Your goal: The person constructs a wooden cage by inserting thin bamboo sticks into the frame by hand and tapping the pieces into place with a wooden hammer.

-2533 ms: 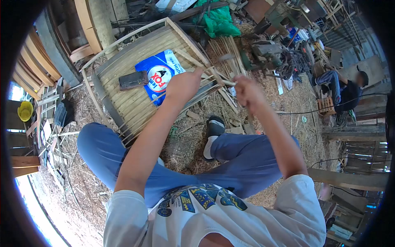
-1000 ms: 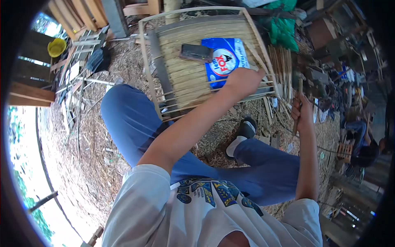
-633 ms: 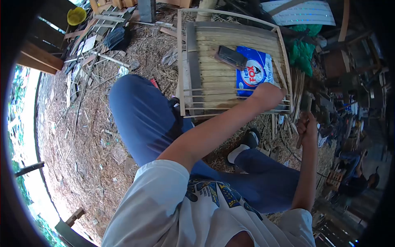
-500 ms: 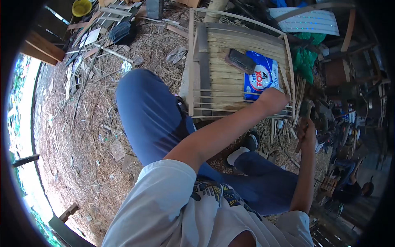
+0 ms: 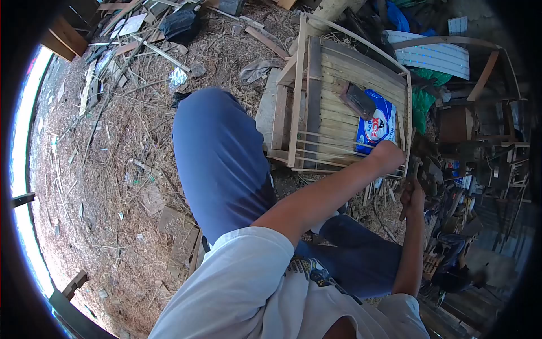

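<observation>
My left hand (image 5: 388,156) is closed at the near right corner of a slatted wooden frame (image 5: 339,73); what its fingers grip is hidden. My right hand (image 5: 413,196) is wrapped round the handle of a hammer (image 5: 416,169), its head up beside the frame's right edge. On the slats lie a blue and white bag (image 5: 385,107) and a dark block (image 5: 359,100) that overlaps the bag's left side. Thin sticks (image 5: 319,148) run across the near end of the frame, left of my left hand.
Wood scraps and a dark bag (image 5: 180,24) lie at the upper left. Shavings cover the ground (image 5: 130,186). Behind the frame are a white sheet (image 5: 432,55) and green plastic (image 5: 422,104). Another person (image 5: 454,277) sits at the lower right.
The view has swung, so the frame sits farther right and looks tilted. My right hand, blurred earlier, now holds the hammer near the frame's corner. My left hand has stayed at that corner.
</observation>
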### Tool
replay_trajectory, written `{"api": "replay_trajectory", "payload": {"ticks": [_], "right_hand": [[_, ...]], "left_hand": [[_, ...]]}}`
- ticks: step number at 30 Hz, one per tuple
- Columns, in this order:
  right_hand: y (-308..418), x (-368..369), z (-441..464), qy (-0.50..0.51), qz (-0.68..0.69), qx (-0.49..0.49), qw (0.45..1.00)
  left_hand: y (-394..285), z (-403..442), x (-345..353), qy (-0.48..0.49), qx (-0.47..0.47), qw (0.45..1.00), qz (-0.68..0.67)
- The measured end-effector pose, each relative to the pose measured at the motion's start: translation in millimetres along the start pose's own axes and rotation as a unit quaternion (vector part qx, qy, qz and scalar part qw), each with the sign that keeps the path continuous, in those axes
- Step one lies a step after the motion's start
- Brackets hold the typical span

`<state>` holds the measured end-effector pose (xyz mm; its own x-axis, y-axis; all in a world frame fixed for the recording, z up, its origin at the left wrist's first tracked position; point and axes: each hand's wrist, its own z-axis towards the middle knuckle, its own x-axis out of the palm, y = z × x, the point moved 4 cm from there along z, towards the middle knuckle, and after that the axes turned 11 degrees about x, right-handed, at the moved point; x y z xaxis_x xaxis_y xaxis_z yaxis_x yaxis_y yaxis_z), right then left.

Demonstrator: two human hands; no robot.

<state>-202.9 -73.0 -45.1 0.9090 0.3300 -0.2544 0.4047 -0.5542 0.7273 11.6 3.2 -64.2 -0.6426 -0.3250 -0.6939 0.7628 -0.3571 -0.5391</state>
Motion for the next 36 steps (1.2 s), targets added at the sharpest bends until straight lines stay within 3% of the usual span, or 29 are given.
{"api": "replay_trajectory", "payload": {"ticks": [7, 13, 14, 17, 21, 23, 25, 28, 32, 36], "right_hand": [[9.4, 5.5, -2.4, -0.008, 0.0, 0.007, 1.0], [13.6, 7.5, -15.9, 0.007, 0.008, -0.007, 1.0], [7.2, -10.4, 4.2, 0.048, 0.03, -0.015, 0.998], [14.0, -6.3, -7.6, 0.029, 0.115, -0.039, 0.992], [37.3, 0.0, -44.7, 0.073, 0.039, 0.013, 0.996], [44.8, -8.7, -54.6, 0.096, -0.014, 0.027, 0.995], [51.3, -9.5, -63.1, 0.103, 0.028, 0.016, 0.994], [49.9, -10.0, -58.9, 0.055, 0.052, -0.037, 0.996], [21.9, -20.0, -37.6, 0.09, 0.006, 0.023, 0.996], [1.1, -12.5, -41.3, -0.037, 0.107, -0.016, 0.993]], "left_hand": [[0.8, -1.8, 0.6, -0.026, 0.013, 1.0, -0.01], [-1.6, -4.4, -10.9, 0.016, 0.005, 1.0, -0.018], [-1.4, -2.9, -11.9, 0.029, -0.021, 0.999, -0.034], [-5.1, -2.9, -19.8, 0.038, -0.013, 0.998, -0.043], [2.3, 5.5, 0.1, 0.094, -0.047, 0.994, 0.014], [-8.0, 6.4, -9.4, 0.09, -0.01, 0.996, 0.027], [-17.5, 9.9, -19.3, 0.116, -0.006, 0.99, 0.081], [-24.3, 12.0, -21.0, 0.117, -0.014, 0.988, 0.097], [-18.8, 11.6, -9.9, 0.075, 0.005, 0.989, 0.128], [-24.7, 13.3, -12.2, 0.057, -0.004, 0.988, 0.143]]}}
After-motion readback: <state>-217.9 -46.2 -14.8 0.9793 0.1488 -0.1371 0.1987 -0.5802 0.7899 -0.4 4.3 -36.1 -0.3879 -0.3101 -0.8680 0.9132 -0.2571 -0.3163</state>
